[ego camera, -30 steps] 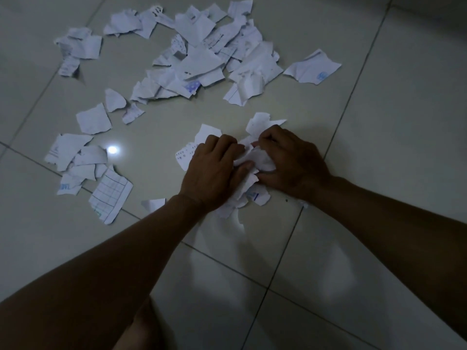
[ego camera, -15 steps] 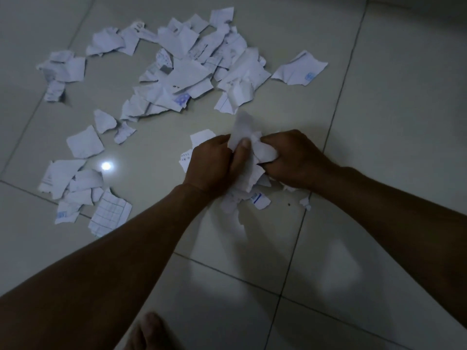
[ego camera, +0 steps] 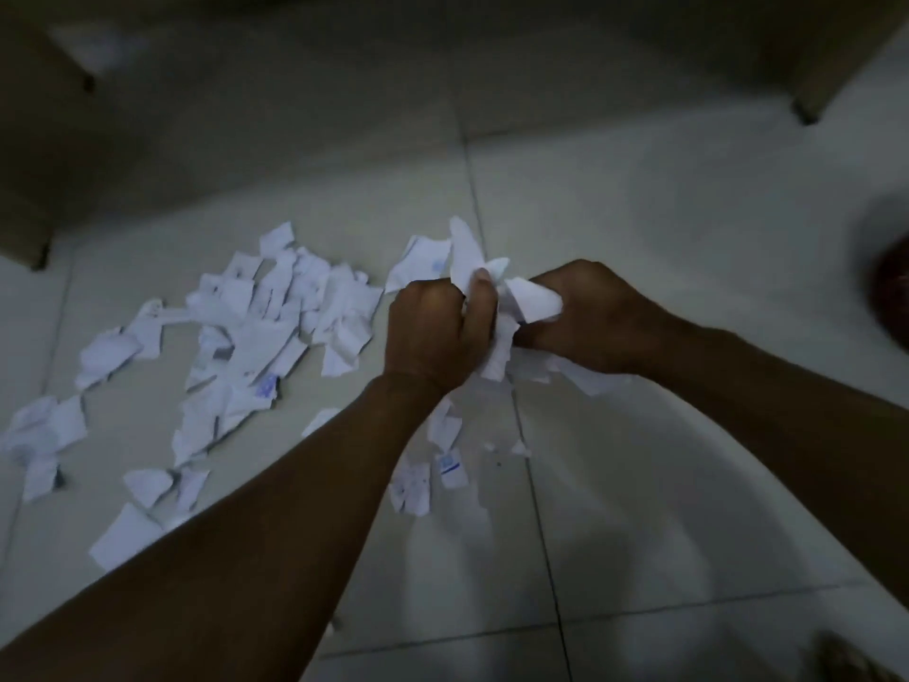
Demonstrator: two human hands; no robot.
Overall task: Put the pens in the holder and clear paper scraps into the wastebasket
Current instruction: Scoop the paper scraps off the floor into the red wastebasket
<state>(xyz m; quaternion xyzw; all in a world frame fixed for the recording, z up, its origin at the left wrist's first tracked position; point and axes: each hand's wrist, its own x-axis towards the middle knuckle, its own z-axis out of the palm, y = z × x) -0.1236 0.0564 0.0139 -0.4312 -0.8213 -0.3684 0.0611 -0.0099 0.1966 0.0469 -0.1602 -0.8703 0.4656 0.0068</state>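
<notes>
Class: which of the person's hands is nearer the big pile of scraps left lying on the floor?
Left. The left hand is just beside the pile of scraps; the right hand is farther off, beyond the left.

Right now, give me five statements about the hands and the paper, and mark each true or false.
1. Both hands grip one bunch of scraps. True: the left hand and the right hand both close on it.
2. The bunch rests flat on the floor. False: it is held above the floor.
3. A big pile of scraps lies left of the hands. True.
4. No scraps lie under the hands. False: a few scraps lie on the tiles below them.
5. Pens lie among the scraps. False: no pens are in view.
</notes>
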